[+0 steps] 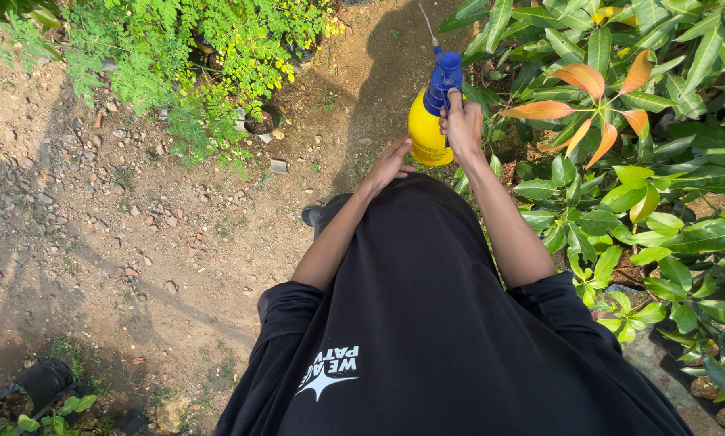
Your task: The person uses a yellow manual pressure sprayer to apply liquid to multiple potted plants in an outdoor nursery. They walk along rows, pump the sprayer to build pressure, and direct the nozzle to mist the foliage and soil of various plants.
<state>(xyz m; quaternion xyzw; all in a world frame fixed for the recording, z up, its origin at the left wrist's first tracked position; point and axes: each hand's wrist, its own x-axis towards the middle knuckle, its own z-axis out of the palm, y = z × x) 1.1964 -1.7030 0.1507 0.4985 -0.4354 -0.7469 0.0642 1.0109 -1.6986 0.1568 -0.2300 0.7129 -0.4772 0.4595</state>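
A yellow spray bottle (424, 129) with a blue pump head (445, 77) and a thin nozzle wand sits in front of my body. My right hand (461, 123) is wrapped around the blue head and neck of the bottle. Under the bottle's yellow base, my left hand (390, 161) supports it with fingers spread against the bottom. Both arms reach out from black sleeves. The bottle points away from me toward the dirt path and the plants.
Bare stony soil (120, 226) fills the left side. A feathery green shrub (193, 56) grows at the top left. Broad-leaved plants with some orange leaves (612, 105) crowd the right side. Black nursery bags (43, 383) stand at the bottom left.
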